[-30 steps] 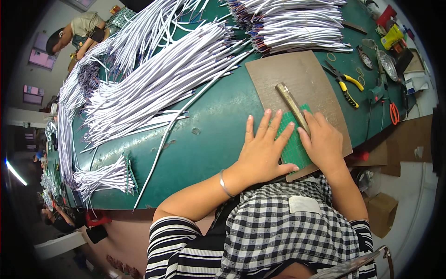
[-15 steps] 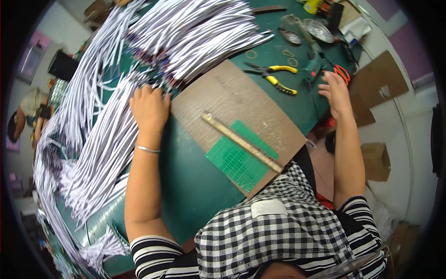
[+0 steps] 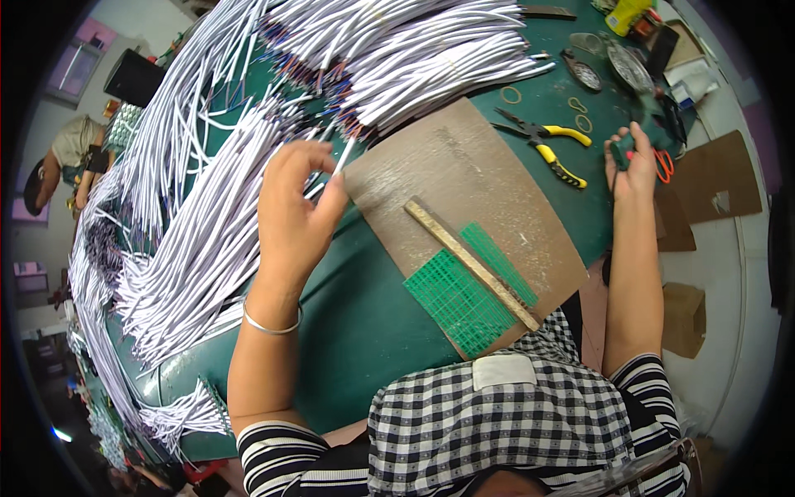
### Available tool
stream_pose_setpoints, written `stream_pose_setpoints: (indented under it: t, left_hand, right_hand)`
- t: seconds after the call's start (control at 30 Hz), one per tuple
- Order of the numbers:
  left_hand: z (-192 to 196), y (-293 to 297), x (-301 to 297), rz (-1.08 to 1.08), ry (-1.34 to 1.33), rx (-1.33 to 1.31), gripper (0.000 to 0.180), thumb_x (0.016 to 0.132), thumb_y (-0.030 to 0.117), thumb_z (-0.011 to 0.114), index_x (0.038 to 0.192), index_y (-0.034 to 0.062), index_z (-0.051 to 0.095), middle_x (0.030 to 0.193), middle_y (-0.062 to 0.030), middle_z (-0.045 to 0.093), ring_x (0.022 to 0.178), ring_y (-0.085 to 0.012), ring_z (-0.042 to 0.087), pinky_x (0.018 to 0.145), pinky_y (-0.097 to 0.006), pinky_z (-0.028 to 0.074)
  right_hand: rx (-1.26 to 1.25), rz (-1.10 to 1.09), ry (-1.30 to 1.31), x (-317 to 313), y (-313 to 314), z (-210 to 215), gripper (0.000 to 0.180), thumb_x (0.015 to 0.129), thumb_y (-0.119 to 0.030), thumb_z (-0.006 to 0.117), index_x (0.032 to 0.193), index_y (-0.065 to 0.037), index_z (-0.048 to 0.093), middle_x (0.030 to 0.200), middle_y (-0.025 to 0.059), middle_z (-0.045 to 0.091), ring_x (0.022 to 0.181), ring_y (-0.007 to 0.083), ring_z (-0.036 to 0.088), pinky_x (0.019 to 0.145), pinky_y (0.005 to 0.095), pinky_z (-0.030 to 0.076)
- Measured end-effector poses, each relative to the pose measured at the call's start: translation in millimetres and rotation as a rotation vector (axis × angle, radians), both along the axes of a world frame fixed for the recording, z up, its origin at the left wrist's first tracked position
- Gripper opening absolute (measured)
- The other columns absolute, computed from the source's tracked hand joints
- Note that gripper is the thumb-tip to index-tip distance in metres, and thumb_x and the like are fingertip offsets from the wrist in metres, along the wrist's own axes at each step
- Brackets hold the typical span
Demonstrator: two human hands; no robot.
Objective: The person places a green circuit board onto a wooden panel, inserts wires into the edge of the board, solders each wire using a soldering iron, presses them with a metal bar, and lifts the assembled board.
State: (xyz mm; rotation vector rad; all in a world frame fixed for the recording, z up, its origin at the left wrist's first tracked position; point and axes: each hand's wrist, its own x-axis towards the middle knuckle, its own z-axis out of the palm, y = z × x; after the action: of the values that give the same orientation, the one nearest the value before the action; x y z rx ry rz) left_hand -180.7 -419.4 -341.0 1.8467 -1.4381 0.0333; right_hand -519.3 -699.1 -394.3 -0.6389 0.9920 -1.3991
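Observation:
My left hand (image 3: 294, 207) is raised at the left edge of the brown board, thumb and fingertips closed on one white cable (image 3: 345, 155) near its stripped coloured wires. Bundles of such white cables (image 3: 199, 219) lie beside and beyond it. At the right, my right hand (image 3: 636, 176) is wrapped round a green-handled tool (image 3: 621, 153) with a red button; its far end is hard to make out. On the brown board (image 3: 455, 157) lies a green grid mat (image 3: 455, 302), with a narrow wooden strip (image 3: 472, 265) across it.
Yellow-handled pliers (image 3: 546, 145) and rubber bands (image 3: 511, 95) lie on the green table beyond the board. Orange-handled scissors (image 3: 664, 166) are beside my right hand. Small metal dishes (image 3: 629, 66) stand at the far right. Another person (image 3: 74, 157) is at the far left.
My left hand has lifted off the cable bundle, bringing one cable toward the board. My right hand, empty and spread before, has closed round the green-handled tool. The view has shifted slightly.

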Motion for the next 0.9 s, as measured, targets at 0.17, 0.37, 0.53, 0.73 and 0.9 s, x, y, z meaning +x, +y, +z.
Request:
stream_pose_setpoints:
  t: [0.17, 0.37, 0.53, 0.73, 0.9]
  left_hand:
    - [42, -1, 3, -0.123, 0.580, 0.215, 0.013, 0.089, 0.006, 0.052, 0.102, 0.0038, 0.054, 0.083, -0.0043, 0.062, 0.076, -0.0140, 0.059, 0.067, -0.027, 0.047]
    - [32, 51, -60, -0.394, -0.241, 0.748, 0.032, 0.078, 0.010, 0.059, 0.110, 0.0118, 0.055, 0.074, -0.0106, 0.062, 0.060, -0.0318, 0.062, 0.052, -0.041, 0.050]
    - [-13, 91, -76, -0.250, 0.104, 0.468, 0.018, 0.081, 0.011, 0.064, 0.098, 0.0090, 0.062, 0.070, -0.0087, 0.059, 0.059, -0.0299, 0.059, 0.052, -0.040, 0.048]
    - [-31, 93, -93, -0.164, 0.268, 0.272, 0.016, 0.079, 0.003, 0.063, 0.095, 0.0060, 0.064, 0.074, -0.0088, 0.056, 0.058, -0.0237, 0.056, 0.053, -0.034, 0.046]
    - [-24, 89, -94, -0.158, 0.275, 0.347, 0.024, 0.077, 0.001, 0.063, 0.101, 0.0062, 0.065, 0.074, -0.0090, 0.055, 0.059, -0.0214, 0.056, 0.054, -0.032, 0.046]
  right_hand:
    - [-0.406, -0.150, 0.189, -8, 30, 28, 0.014, 0.087, -0.009, 0.063, 0.096, -0.005, 0.053, 0.079, 0.0074, 0.061, 0.064, 0.0165, 0.059, 0.057, 0.0296, 0.051]
    - [-0.491, 0.055, 0.355, -37, 114, 52, 0.017, 0.093, -0.013, 0.052, 0.106, -0.002, 0.048, 0.078, 0.0091, 0.056, 0.066, 0.0172, 0.055, 0.062, 0.0299, 0.049]
    - [-0.319, 0.384, 0.457, -50, 196, 41, 0.033, 0.090, -0.021, 0.054, 0.113, 0.000, 0.042, 0.079, 0.0095, 0.052, 0.068, 0.0168, 0.054, 0.059, 0.0281, 0.047]
    - [-0.206, 0.611, 0.569, -67, 236, 35, 0.048, 0.082, -0.020, 0.061, 0.118, 0.006, 0.042, 0.088, 0.0148, 0.059, 0.074, 0.0206, 0.061, 0.062, 0.0333, 0.052]
    - [-0.092, 0.736, 0.562, -87, 247, 29, 0.055, 0.079, -0.011, 0.066, 0.126, 0.002, 0.038, 0.105, 0.0154, 0.056, 0.079, 0.0199, 0.061, 0.069, 0.0338, 0.055]
